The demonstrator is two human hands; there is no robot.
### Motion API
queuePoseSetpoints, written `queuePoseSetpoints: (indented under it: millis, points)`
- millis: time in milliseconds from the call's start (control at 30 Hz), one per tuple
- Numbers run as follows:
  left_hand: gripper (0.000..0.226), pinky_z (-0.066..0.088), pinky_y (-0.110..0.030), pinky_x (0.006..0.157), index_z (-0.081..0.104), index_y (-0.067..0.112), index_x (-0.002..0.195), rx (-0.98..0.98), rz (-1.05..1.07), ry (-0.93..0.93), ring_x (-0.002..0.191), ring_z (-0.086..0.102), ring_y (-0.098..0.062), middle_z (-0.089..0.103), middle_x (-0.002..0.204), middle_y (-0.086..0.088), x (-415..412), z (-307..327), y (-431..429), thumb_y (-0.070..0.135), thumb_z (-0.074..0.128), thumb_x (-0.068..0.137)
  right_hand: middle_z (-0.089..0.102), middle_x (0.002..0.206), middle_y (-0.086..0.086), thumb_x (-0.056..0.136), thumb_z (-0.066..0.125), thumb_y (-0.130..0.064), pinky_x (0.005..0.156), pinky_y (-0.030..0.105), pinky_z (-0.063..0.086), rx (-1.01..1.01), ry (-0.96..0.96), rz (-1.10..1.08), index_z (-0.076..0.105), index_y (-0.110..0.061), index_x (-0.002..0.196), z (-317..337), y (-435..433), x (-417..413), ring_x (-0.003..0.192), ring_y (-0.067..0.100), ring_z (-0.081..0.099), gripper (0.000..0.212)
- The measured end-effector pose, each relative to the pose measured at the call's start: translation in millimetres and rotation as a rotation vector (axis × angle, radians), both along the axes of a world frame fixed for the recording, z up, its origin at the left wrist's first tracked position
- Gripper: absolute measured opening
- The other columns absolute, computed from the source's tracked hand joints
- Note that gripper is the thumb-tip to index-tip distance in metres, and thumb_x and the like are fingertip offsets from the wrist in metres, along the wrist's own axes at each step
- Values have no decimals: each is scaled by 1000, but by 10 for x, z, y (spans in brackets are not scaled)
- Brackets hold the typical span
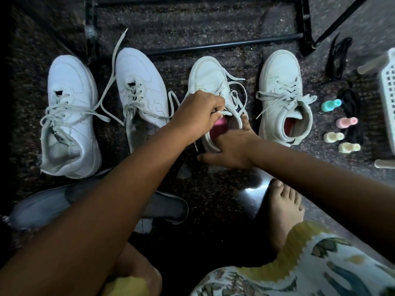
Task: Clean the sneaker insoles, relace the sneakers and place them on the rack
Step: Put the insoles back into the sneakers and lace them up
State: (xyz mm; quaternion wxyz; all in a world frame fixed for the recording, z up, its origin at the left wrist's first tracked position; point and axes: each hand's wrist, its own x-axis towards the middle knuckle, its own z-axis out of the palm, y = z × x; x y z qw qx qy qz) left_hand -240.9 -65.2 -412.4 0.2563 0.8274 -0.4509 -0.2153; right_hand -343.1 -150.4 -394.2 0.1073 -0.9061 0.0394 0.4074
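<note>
Hands at the third white sneaker [208, 80] of the floor row, toe toward the rack [224, 43]: right hand [230, 146] spread over its heel, left hand [198, 112] pinching its loose lace [234, 96] above the pink insole [220, 127].

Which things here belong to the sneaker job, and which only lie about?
Job: third sneaker, its lace pinched by left hand, right hand on its heel; other sneakers; grey insoles; rack.
Lying about, probably: black laces; small bottles; white basket.

Dim, dark vignetted left edge, glare patch on floor [254, 186], wide-angle bending, slight blur
</note>
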Motion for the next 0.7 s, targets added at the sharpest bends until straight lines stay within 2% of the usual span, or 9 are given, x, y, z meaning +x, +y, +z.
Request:
queuePoseSetpoints:
  millis: [67,167,267,367,433,500,567,633,700]
  points:
    - [4,41,-29,65,64,9,82,-3,-4,-5,69,53,-19,59,72,1,-10,-1,1,11,67,80,60,120,10,75,15,-77,107,66,-14,-71,-86,35,58,-12,110,1,7,-29,129,29,43,85]
    - [5,46,-34,70,65,9,84,-4,5,-3,74,59,-23,66,78,-5,-14,0,3,12,67,80,60,123,6,75,10,-73,106,64,-20,-121,-286,42,55,-16,117,-11,36,-86,127,22,46,84]
    - [6,48,-34,72,66,11,85,0,15,4,75,60,-24,67,81,-5,-23,6,10,15,68,81,54,135,7,74,5,-79,104,67,-18,-115,-210,82,49,-15,130,-15,43,-75,136,21,36,96]
    - [9,49,-38,71,65,12,81,-19,12,10,72,59,-23,66,78,-4,-43,1,23,21,68,81,33,151,10,68,-3,-84,103,66,-20,-151,-68,132,28,-14,147,-45,23,-10,145,20,17,110]
    - [11,50,-41,70,65,10,82,-37,3,-11,73,61,-26,67,79,-6,-57,-8,41,21,67,81,21,156,8,69,2,-86,103,65,-21,-155,-9,131,15,-15,150,-26,21,20,147,20,6,109]
    - [14,52,-42,76,67,6,88,-61,-8,-32,81,64,-29,69,90,-10,-98,-26,80,18,65,81,22,156,8,76,13,-83,104,65,-21,-117,-36,111,18,-16,149,11,24,-6,147,21,6,99]
    - [19,48,-36,94,69,5,99,-109,-18,1,105,62,-28,64,117,-14,-169,-71,156,12,64,82,49,140,8,86,27,-68,108,65,-11,9,-217,1,47,-18,133,53,21,-162,138,21,33,71]
    - [29,38,-30,106,64,5,114,-172,-9,70,124,50,-22,48,139,-13,-247,-120,260,8,63,85,69,101,2,89,37,-48,110,58,17,156,-619,-248,65,-19,100,120,-48,-356,101,19,63,41]
    - [35,40,-34,106,58,5,122,-265,78,120,125,49,-21,46,139,-11,-311,-163,332,13,62,88,70,91,-1,88,45,-29,98,45,38,227,-935,-452,67,-17,95,162,-238,-473,83,18,65,25]
